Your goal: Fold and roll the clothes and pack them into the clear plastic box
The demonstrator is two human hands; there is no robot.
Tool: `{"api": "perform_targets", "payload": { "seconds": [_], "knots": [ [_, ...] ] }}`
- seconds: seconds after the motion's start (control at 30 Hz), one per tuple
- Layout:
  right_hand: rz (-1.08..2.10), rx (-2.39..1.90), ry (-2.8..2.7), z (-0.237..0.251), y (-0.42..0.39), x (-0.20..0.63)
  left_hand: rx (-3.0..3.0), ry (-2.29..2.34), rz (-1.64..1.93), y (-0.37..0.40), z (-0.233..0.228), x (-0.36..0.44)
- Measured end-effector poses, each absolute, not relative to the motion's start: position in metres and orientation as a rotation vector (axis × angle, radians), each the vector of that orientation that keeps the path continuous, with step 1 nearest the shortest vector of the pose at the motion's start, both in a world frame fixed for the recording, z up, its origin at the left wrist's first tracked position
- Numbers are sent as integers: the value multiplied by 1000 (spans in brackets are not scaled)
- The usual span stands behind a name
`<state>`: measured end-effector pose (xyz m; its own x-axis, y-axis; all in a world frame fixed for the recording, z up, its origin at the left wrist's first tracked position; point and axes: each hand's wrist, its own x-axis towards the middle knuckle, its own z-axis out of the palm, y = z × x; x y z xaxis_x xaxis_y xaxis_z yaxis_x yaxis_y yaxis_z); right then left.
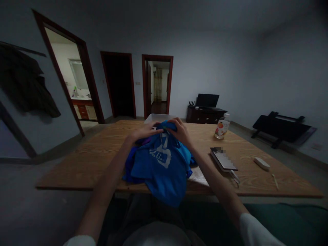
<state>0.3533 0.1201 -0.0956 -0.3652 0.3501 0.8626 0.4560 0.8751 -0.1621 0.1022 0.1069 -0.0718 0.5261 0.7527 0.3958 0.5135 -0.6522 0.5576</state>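
Note:
A blue T-shirt (164, 171) with a white print lies over the table's near edge, its lower end hanging down towards my lap. My left hand (145, 131) pinches its upper end on the left side. My right hand (180, 130) grips the same end from the right, fingers bent over the cloth. Darker blue and purple cloth (132, 171) lies bunched under and beside the shirt. Just behind my hands stands a translucent plastic bin (151, 118), mostly hidden by them.
The wooden table (97, 157) carries a phone (223, 159) with a white cable (234, 177), a bottle with a fruit label (222, 127), a white oblong object (261, 163) and a thin pale stick (275, 181) on the right. A green seat (287, 218) borders the near side.

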Motion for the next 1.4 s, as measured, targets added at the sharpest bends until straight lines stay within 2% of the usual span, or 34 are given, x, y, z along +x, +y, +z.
{"api": "perform_targets", "payload": {
  "seconds": [0.17, 0.37, 0.53, 0.63, 0.7, 0.87, 1.1, 1.23, 1.4],
  "knots": [
    [32, -625, -1887, -150, 148, 353, 2292, 892, 1004, 161, -124, 142],
    [146, -740, -1931, -181, 176, 365, 2085, 810, 1289, 162, -158, 140],
    [-39, -963, -2014, -174, 180, 379, 2017, 924, 1318, 156, -162, 134],
    [-34, -994, -1934, -163, 177, 387, 2011, 955, 1311, 153, -161, 132],
    [100, -941, -1837, -157, 174, 390, 2019, 976, 1322, 153, -162, 132],
    [667, -779, -1593, -148, 172, 391, 2040, 1128, 1364, 159, -170, 130],
    [1135, -623, -1357, -143, 166, 391, 2074, 1294, 1353, 170, -179, 127],
    [1151, -586, -1450, -141, 157, 386, 2018, 1383, 1397, 174, -182, 128],
    [1053, -504, -1851, -142, 144, 372, 2007, 1336, 1434, 172, -184, 131]
  ]
}}
